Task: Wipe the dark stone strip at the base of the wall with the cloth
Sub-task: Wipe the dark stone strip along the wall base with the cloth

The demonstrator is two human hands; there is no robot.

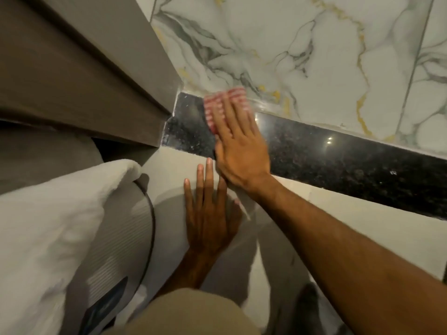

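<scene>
A dark speckled stone strip (338,158) runs along the base of the white marble wall (302,52), from the brown frame at left to the right edge. My right hand (238,146) lies flat on its left part, pressing a red-and-white checked cloth (219,102) against the stone; the cloth shows above and left of my fingers and is blurred. My left hand (208,213) rests flat on the pale floor (362,213) just below, fingers spread, holding nothing.
A brown door frame or panel (96,76) meets the strip's left end. White bedding (48,213) and a grey ribbed mattress edge (116,250) fill the lower left. My knee in beige fabric (188,313) is at the bottom.
</scene>
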